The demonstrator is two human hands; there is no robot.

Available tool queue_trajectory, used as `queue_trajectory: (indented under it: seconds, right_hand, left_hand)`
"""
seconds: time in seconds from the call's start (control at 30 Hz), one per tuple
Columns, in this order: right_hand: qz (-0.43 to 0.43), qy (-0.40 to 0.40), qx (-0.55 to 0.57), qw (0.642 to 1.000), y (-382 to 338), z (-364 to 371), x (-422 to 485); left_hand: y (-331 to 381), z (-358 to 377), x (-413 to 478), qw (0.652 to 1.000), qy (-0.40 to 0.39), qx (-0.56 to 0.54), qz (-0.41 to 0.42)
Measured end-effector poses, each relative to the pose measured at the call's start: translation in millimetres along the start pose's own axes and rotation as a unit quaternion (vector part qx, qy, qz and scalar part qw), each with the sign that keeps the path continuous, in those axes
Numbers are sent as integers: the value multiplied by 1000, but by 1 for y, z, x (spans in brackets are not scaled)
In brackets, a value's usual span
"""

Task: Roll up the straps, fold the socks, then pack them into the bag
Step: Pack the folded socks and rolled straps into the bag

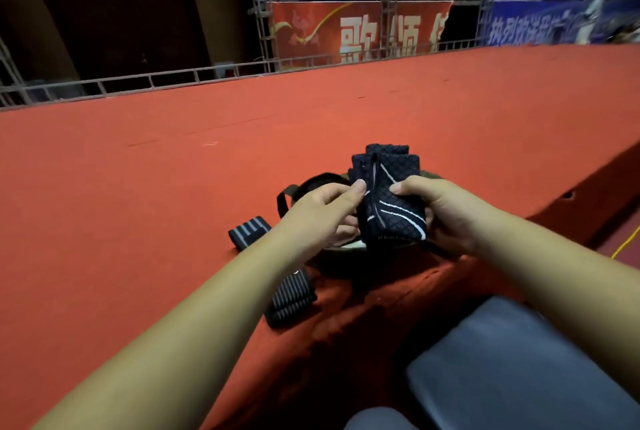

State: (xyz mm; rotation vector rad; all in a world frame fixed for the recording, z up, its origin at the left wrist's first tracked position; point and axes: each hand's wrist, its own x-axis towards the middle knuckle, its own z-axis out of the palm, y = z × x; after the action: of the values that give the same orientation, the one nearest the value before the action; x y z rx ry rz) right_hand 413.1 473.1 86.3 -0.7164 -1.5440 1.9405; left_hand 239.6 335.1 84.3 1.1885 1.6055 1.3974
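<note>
Up close, the socks [388, 194] are a thick folded bundle of dark navy knit. The surface is quilted in small diamonds, with thin white lines curving across the front and a ribbed band along the bottom edge. I hold them upright between both hands, lifted over the bag [313, 183].

My left hand [322, 211] pinches the bundle's left edge, thumb pressed on the front and fingers curled round behind. My right hand [440, 211] grips the other side the same way, thumb on top and the rest wrapped under. Both forearms reach in from the bottom corners, bare to the elbow.

The bag is soft, dark olive cloth with a looped handle. The socks and my hands cover most of it, so I cannot make out what lies inside. Left of it, on the flat red carpet [173, 187], sit two rolled straps. The far strap [250, 233] and the near strap [292, 303] are both dark, grey-striped elastic; my left forearm cuts off part of the near one. My grey trouser leg [519, 360] fills the lower right, blurred.
</note>
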Motion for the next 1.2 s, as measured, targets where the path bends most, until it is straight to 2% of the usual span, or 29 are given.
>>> queue_trajectory:
  seconds: [0.1,0.23,0.47,0.53,0.7,0.8,0.93,1.07,1.2]
  right_hand:
    - [-13,30,-7,999,-10,-38,15]
    - [-19,50,-40,998,-8,-74,30]
    - [-35,25,-119,992,-4,-95,50]
    - [-37,15,-126,991,-5,-96,56]
    - [-34,-20,-60,997,-2,-96,76]
    - [-31,-24,-23,999,3,-95,86]
    - [-46,-2,-31,998,5,-95,96]
    - [-63,50,-39,996,0,-83,111]
    - [-57,83,-123,987,-15,-74,120]
  left_hand:
    - [1,4,42,988,52,142,44]
    - [0,11,82,926,37,370,63]
    - [-4,20,122,839,-13,532,112]
    - [-5,19,130,835,-11,539,111]
    - [-6,13,145,860,-50,499,91]
    - [-7,11,158,858,-31,503,102]
    - [-8,10,169,854,-35,508,105]
    - [-8,15,174,822,-31,552,138]
    - [-16,9,176,842,12,509,177]
